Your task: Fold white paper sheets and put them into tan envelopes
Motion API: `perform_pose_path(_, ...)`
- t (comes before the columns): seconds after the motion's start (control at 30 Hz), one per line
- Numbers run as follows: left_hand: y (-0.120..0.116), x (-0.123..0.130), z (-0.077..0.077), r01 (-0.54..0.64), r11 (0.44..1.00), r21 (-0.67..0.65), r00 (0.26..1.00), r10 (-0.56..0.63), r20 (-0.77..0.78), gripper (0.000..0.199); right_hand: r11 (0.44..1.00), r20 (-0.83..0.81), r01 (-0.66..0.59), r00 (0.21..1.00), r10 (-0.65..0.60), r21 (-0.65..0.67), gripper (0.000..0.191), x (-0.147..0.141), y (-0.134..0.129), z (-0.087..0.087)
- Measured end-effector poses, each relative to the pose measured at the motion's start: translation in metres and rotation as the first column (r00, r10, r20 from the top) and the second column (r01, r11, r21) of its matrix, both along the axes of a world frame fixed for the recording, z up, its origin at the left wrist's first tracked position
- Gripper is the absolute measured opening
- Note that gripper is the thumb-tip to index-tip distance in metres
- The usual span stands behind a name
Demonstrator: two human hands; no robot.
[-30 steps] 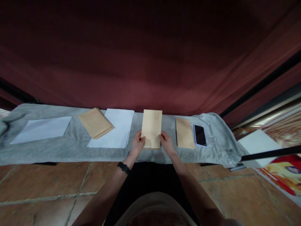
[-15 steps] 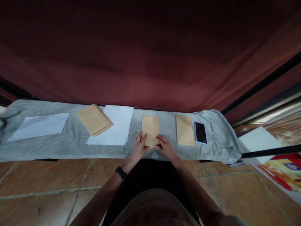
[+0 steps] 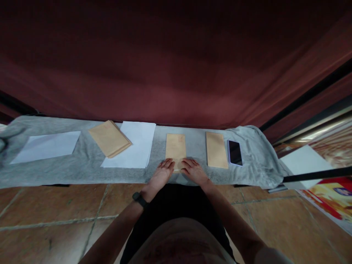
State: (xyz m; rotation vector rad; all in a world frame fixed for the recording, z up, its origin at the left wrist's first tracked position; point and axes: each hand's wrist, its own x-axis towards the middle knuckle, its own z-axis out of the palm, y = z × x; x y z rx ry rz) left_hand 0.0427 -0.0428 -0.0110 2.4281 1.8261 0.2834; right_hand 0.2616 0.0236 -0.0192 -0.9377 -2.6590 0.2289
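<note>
A tan envelope (image 3: 175,145) lies flat on the grey cloth in front of me, a small red mark near its top right. My left hand (image 3: 163,173), with a dark watch on the wrist, rests on its lower left edge, fingers laid down. Opposite, my right hand (image 3: 194,171) touches the lower right edge, its fingers also lying flat. A pale strip shows across the envelope's near end between the hands. Another tan envelope (image 3: 216,149) lies to the right, beside a phone (image 3: 235,153) with a dark screen.
Left of my hands, a stack of tan envelopes (image 3: 109,138) overlaps white sheets (image 3: 137,145). Farther left is another white sheet (image 3: 46,146). A dark red curtain (image 3: 165,88) hangs behind the grey cloth (image 3: 90,174). A black bar (image 3: 316,175) crosses the right side.
My left fingers have moved off the envelope's middle and lie flatter near its lower edge. The fingers of my right hand are also flatter on its near end. The envelope stays in about the same place.
</note>
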Motion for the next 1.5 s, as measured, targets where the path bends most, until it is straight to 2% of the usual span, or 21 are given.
perform_pose_path(0.27, -0.004, 0.001, 0.004, 0.014, 1.000, -0.003, 0.992, -0.014, -0.125, 0.043, 1.000, -0.042, 0.024, 0.999, -0.023, 0.008, 0.029, -0.002, -0.005, -0.003)
perform_pose_path(0.5, 0.006, 0.003, 0.003, 0.036, 0.998, 0.048, 0.999, -0.037, 0.019, 0.036, 0.999, -0.163, 0.011, 0.987, -0.018, -0.045, 0.032, -0.001, -0.009, -0.014)
perform_pose_path(0.63, 0.032, 0.007, -0.006, 0.078, 0.996, 0.044, 0.990, -0.082, 0.117, 0.044, 0.997, -0.222, -0.023, 0.975, 0.007, -0.072, 0.031, 0.000, -0.006, -0.016)
perform_pose_path(0.83, 0.086, 0.009, -0.028, 0.064, 0.997, 0.031, 0.995, -0.067, 0.076, 0.054, 0.990, -0.302, 0.035, 0.950, -0.075, -0.134, 0.030, 0.000, -0.004, -0.020)
perform_pose_path(1.0, 0.127, 0.014, -0.028, 0.031, 0.998, 0.057, 0.997, -0.035, 0.071, 0.056, 0.991, -0.295, 0.052, 0.952, -0.087, -0.125, 0.026, -0.001, -0.005, -0.023)
perform_pose_path(1.13, 0.144, 0.020, -0.025, -0.007, 0.998, 0.062, 0.998, 0.003, 0.067, 0.056, 0.989, -0.309, 0.058, 0.946, -0.099, -0.139, 0.025, 0.000, -0.005, -0.019)
perform_pose_path(1.27, 0.140, 0.022, -0.028, 0.015, 0.997, 0.069, 0.999, -0.019, 0.051, 0.057, 0.987, -0.299, 0.061, 0.949, -0.103, -0.147, 0.021, 0.000, -0.004, -0.019)
perform_pose_path(1.5, 0.101, 0.020, -0.031, 0.127, 0.991, 0.038, 0.990, -0.129, 0.053, 0.056, 0.983, -0.249, 0.103, 0.959, -0.138, -0.149, 0.018, -0.002, -0.003, -0.021)
